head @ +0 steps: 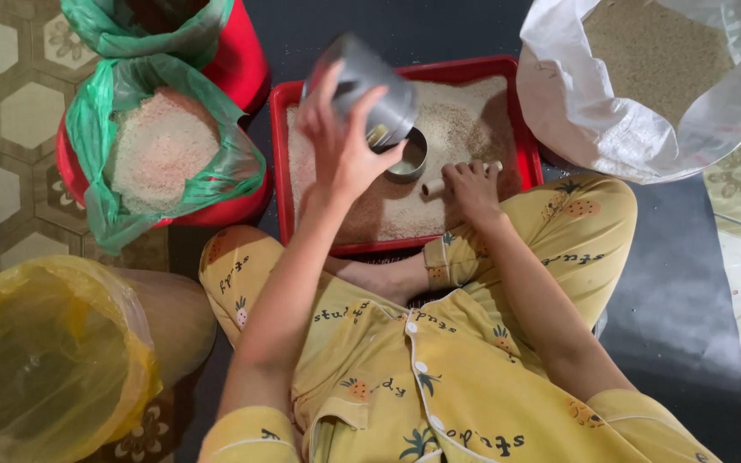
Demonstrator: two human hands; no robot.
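A big white sack (593, 111) of grain stands open at the red tray's (525, 137) right.

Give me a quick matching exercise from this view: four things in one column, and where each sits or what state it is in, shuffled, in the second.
Things:
1. metal can
2. red tray
3. white sack
4. yellow-lined bin

Places or states:
A. bottom left, beside the person's knee
B. tilted, held up in the left hand above the tray
C. top right, open, full of grain
D. on the floor in front of the person, spread with rice, right hand resting in it

Pairs: 1-B, 2-D, 3-C, 4-A
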